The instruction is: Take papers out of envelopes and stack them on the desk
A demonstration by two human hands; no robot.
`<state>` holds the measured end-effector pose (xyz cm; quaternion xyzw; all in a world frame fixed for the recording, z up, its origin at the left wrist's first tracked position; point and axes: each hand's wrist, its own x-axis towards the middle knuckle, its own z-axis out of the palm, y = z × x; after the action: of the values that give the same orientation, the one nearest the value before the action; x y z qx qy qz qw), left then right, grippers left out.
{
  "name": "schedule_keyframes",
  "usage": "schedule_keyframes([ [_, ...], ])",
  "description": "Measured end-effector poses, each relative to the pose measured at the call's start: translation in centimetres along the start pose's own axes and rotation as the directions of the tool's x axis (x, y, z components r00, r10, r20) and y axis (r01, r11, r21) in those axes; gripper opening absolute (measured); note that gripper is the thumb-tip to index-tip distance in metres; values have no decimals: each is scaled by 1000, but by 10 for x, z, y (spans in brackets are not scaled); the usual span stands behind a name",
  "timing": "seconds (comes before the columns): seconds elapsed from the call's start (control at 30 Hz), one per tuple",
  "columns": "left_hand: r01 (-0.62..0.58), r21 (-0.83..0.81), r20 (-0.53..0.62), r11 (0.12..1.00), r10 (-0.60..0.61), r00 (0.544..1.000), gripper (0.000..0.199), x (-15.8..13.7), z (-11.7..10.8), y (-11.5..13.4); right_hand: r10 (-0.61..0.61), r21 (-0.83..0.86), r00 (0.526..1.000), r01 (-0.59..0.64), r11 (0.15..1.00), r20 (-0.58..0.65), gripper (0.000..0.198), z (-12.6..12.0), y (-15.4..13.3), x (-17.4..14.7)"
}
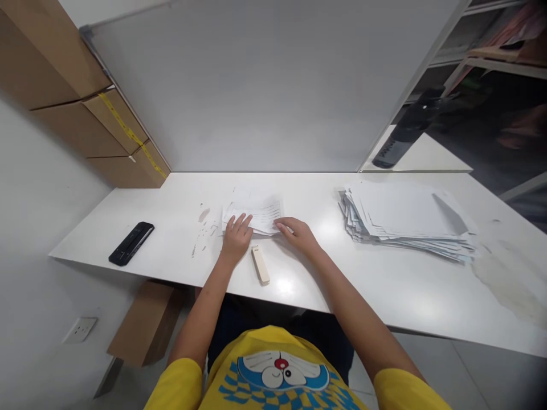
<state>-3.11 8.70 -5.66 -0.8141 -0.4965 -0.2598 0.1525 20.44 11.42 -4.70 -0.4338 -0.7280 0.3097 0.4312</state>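
A sheet of printed paper (265,216) with lines of text lies on the white table in front of me, slightly raised and blurred along its far edge. My left hand (238,236) rests on its left part with the fingers spread flat. At the right edge, my right hand (297,232) pinches the paper between thumb and fingers. Just below, between both hands, lies a narrow cream-coloured tool (260,265), shaped like a small stapler; neither hand touches it. Whether there is more than one sheet under my hands I cannot tell.
A thick, uneven stack of papers (410,213) lies to the right. A flat black object (131,243) is near the left edge. Cardboard boxes (141,165) stand at the back left by a white panel (265,85). A dark bottle (404,134) stands at the back right.
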Motion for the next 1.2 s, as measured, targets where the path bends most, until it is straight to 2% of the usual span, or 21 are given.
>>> schedule_keyframes([
  [0.07,-61,33,-67,998,63,996,28,0,1,-3,47,30,998,-46,999,-33,39,3,3,1],
  [0.13,-116,77,-132,990,126,983,24,0,0,-4,190,177,978,-173,969,-87,43,7,4,2],
  [0.2,-170,113,-167,979,187,968,21,-1,-2,-4,392,433,917,-323,842,-78,51,10,5,3],
  [0.27,-198,132,-176,971,220,960,24,-2,-3,-3,519,615,855,-408,675,-3,54,11,6,3],
  [0.3,-202,134,-174,970,224,959,26,-2,-3,-2,540,647,841,-427,632,28,52,11,6,3],
  [0.4,-211,133,-156,968,230,961,32,-2,-1,1,568,655,817,-484,580,101,50,11,8,3],
  [0.57,-262,104,-124,959,274,954,25,0,0,6,571,667,795,-540,513,205,53,11,11,3],
  [0.73,-147,81,-202,986,161,966,23,3,-7,11,581,674,790,-540,504,198,50,14,14,4],
  [0.83,-53,89,-262,995,74,962,24,2,-12,7,576,674,800,-519,526,166,50,12,16,6],
  [0.9,-43,84,-290,996,65,955,24,1,-18,5,552,672,813,-515,531,187,50,5,14,7],
  [0.97,-110,92,-275,990,131,952,22,-3,-26,6,487,655,823,-543,526,291,59,-5,7,5],
  [1.07,-310,94,-187,946,323,928,18,-15,-45,19,395,603,815,-579,548,423,65,-20,-11,-9],
  [1.13,-414,86,-159,906,423,892,20,-30,-61,35,417,546,829,-559,624,372,59,-24,-25,-29],
  [1.2,-443,113,-203,889,457,866,25,-51,-75,54,456,430,847,-532,730,272,55,-25,-35,-57],
])
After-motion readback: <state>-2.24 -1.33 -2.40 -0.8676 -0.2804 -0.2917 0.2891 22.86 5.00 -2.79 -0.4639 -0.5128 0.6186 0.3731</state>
